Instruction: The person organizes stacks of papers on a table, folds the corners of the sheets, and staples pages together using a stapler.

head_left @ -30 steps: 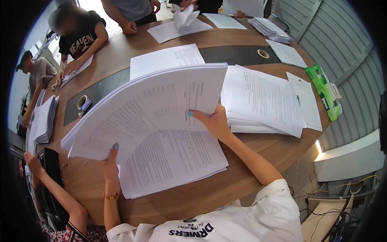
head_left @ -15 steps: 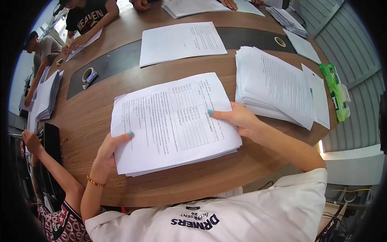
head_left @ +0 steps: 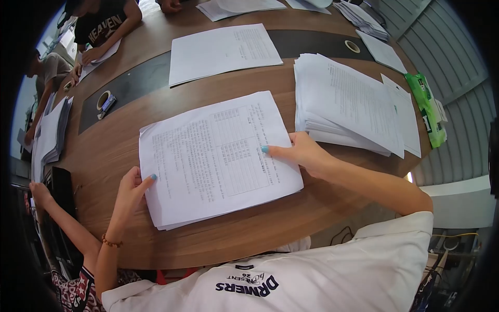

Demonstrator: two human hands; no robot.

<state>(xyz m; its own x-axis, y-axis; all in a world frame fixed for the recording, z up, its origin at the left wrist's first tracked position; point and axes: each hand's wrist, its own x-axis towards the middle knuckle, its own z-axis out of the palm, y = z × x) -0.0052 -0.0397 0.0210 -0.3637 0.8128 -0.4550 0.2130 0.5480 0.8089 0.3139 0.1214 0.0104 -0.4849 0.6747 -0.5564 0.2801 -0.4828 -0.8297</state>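
Observation:
A stack of printed sheets (head_left: 208,156) with a table on its top page lies in front of me, slightly fanned at its lower edge. My left hand (head_left: 132,188) grips the stack's left edge, thumb on top and fingers partly curled at the side. At the right edge my right hand (head_left: 304,153) holds the same stack, its thumb pressed on the print and its other fingers underneath. Beyond it lies a flat set of pages (head_left: 221,54). A thicker, uneven pile of paper (head_left: 348,99) sits to the right.
On the wooden table (head_left: 208,249) are tape rolls (head_left: 352,47), a small blue box (head_left: 107,105), a green packet (head_left: 426,112) and a left-hand paper pile (head_left: 52,135). A co-worker (head_left: 104,26) handles sheets at the far left; another person's forearm (head_left: 67,223) is near my left.
The raised, curved sheets have come down flat onto the stack. Both my hands have kept their hold at its sides. The view has shifted.

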